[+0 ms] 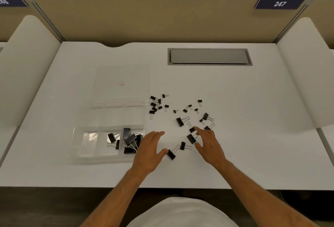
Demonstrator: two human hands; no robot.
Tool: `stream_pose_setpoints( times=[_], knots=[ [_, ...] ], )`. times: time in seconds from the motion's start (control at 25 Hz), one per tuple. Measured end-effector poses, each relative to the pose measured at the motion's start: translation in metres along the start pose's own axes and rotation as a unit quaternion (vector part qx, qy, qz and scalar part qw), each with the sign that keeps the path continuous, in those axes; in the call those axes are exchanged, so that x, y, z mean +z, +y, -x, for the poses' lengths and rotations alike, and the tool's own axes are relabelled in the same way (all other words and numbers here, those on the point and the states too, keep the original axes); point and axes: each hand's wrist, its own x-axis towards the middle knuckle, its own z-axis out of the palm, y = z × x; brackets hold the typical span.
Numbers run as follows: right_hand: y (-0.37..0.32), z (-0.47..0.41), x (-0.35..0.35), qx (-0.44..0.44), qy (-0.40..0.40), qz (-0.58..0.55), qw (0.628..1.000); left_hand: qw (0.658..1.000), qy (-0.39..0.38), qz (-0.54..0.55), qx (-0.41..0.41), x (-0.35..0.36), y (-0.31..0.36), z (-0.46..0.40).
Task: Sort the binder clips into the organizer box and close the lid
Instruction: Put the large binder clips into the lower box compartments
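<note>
Head view, glossy black binder clips (180, 121) scattered, clear plastic organizer box (81, 145).

Soft, even overhead light, faint shadows, slight blur, wide-angle bending at edges.

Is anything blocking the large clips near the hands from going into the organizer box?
Nothing visible. The lid is folded back, the organizer box is open, and only bare desk and the left hand lie between.
</note>
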Motion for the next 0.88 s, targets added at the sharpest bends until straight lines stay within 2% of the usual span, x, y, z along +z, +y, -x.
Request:
stream_pose_setpoints(
  times=[0.28, 0.44, 0.88],
  knots=[
    [0.01, -0.026, 0.013, -0.03, -0.122, 0.159, 0.979, 1.0, -0.009, -0.003, -0.01, 0.001, 0.006, -0.013],
    [0.014, -0.03, 0.014, -0.033, -0.121, 0.152, 0.98, 1.0, 0.0, 0.002, -0.004, -0.001, 0.006, -0.029],
    [0.006, -0.023, -0.012, -0.001, 0.025, 0.023, 0.999, 0.996, -0.073, -0.039, 0.028, 0.025, 0.025, -0.121]
  ],
)
